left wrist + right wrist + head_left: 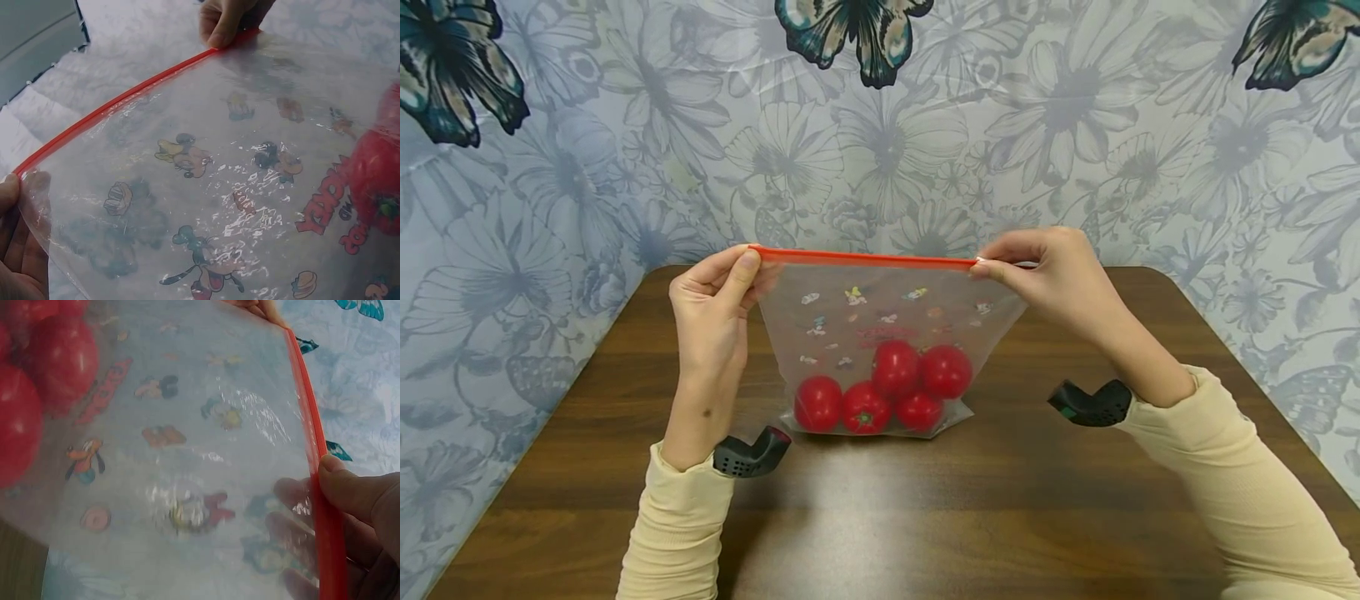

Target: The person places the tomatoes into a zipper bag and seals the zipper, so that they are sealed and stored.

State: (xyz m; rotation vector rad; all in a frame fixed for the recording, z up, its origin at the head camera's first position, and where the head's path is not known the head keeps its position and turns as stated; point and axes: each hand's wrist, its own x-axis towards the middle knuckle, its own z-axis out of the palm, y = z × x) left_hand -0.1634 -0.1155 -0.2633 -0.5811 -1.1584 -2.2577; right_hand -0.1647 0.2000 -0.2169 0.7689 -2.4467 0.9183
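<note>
A clear zip bag (790,333) printed with cartoon characters stands on the table, stretched wide by its red zip strip (865,257). Several red tomatoes (818,403) lie at its bottom. My left hand (709,317) pinches the strip's left end between thumb and fingers. At the opposite end, my right hand (1056,271) pinches the strip's corner. In the right wrist view, the right thumb (353,487) presses on the red strip while the other fingers show behind the film. The left wrist view has the left hand (22,250) at the bag's corner.
Beneath the bag is a dark brown wooden table (865,517). A wall with a grey flower pattern (887,150) and teal butterflies rises behind its far edge. Black devices (751,452) are worn at both wrists, over cream sleeves.
</note>
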